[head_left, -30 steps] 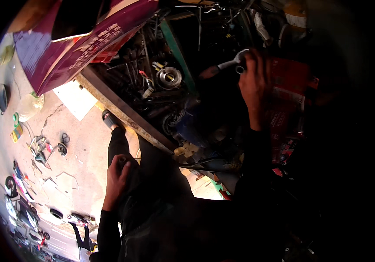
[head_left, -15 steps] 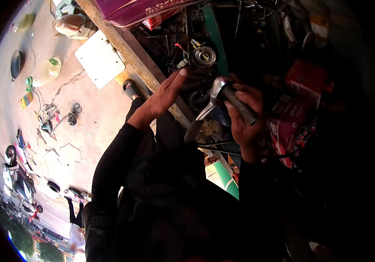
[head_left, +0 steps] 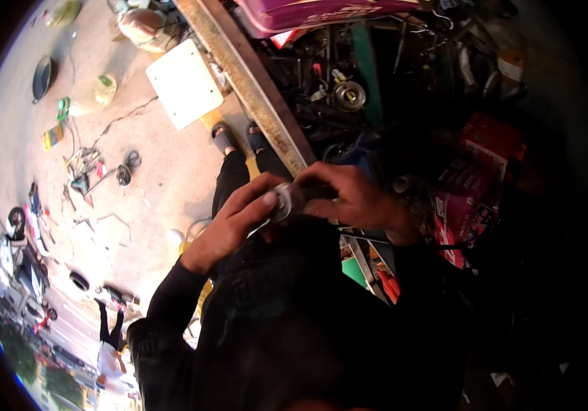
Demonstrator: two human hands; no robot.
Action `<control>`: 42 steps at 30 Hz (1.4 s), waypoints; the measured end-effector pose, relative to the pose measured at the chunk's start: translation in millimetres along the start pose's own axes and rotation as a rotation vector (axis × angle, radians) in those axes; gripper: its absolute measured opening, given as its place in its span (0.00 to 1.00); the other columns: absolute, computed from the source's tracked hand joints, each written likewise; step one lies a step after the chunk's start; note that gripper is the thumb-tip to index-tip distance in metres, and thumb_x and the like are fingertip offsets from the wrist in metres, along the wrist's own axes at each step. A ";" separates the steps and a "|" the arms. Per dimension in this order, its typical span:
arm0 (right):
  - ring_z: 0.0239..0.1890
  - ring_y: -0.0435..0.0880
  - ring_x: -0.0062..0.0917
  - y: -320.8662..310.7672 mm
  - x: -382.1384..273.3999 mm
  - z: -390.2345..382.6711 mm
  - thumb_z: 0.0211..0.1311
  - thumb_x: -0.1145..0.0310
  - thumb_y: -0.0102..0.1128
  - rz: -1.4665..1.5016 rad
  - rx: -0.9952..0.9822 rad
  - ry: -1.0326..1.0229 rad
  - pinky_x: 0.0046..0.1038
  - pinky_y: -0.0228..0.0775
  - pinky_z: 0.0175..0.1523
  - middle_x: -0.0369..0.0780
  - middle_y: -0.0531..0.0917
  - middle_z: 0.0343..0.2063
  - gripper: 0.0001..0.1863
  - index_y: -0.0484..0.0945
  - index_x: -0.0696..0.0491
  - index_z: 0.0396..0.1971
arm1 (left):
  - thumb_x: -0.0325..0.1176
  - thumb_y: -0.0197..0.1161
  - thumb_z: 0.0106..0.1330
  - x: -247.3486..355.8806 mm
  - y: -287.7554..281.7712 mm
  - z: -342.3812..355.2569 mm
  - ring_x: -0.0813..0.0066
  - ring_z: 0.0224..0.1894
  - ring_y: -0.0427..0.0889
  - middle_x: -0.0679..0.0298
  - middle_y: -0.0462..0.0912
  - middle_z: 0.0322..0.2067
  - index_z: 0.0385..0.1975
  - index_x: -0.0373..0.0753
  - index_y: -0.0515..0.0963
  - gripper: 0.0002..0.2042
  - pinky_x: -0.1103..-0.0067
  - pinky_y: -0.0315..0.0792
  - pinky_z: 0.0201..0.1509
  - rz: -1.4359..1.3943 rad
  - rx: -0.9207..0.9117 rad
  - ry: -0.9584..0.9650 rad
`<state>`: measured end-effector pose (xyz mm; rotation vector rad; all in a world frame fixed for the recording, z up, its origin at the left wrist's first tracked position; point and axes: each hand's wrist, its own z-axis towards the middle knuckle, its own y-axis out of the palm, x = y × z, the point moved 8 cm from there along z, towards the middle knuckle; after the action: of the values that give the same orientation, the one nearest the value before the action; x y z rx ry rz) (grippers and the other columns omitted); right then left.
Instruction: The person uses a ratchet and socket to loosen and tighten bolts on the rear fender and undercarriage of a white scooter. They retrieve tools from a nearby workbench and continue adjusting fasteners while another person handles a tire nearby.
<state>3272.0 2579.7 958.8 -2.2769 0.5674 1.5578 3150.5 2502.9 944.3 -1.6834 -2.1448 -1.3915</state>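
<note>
Gripping a round metal part [head_left: 281, 202] — both hands closed on it, left hand [head_left: 239, 219], right hand [head_left: 352, 198].

Both hands, left hand [head_left: 235, 219] and right hand [head_left: 355, 198], grip what looks like a round metal part [head_left: 283, 201].

Both arms are coming up from the near edge in dark sleeves, elbows bent, and meeting in front of the chest. The left hand [head_left: 239, 218] is reaching in from the left, fingers curled and thumb pressing forward in a pinching grip. The right hand [head_left: 355, 200] is closing from the right, fingers wrapped, knuckles facing up, fingertips touching the left.
</note>
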 end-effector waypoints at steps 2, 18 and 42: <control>0.35 0.85 0.41 24.5 -4.6 -6.5 0.64 0.56 0.61 -0.023 -0.248 0.159 0.35 0.75 0.41 0.49 0.83 0.29 0.19 0.74 0.58 0.41 | 0.46 0.53 0.69 0.1 -1.8 -22.2 0.81 0.37 0.74 0.65 0.76 0.37 0.52 0.36 0.70 0.21 0.83 0.69 0.39 0.028 -0.026 0.026; 0.15 0.79 0.32 63.7 -74.6 -57.6 0.59 0.63 0.59 -0.297 -0.253 -0.375 0.31 0.67 0.16 0.38 0.74 0.16 0.11 0.70 0.54 0.29 | 0.30 0.71 0.52 22.3 55.3 -59.4 0.65 0.23 0.85 0.57 0.84 0.26 0.36 0.36 0.77 0.14 0.80 0.75 0.26 0.224 -0.328 0.358; 0.28 0.78 0.19 -336.8 301.3 -119.3 0.62 0.53 0.65 0.391 1.460 0.321 0.25 0.70 0.32 0.32 0.81 0.30 0.16 0.78 0.49 0.39 | 0.34 0.69 0.58 -130.7 -81.1 -73.2 0.83 0.32 0.73 0.66 0.76 0.34 0.50 0.35 0.70 0.23 0.87 0.66 0.31 0.324 0.764 -0.271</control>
<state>3632.5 2773.3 732.9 -1.2211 1.6004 0.4146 3104.1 2358.7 866.4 -1.8050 -1.9964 -0.2050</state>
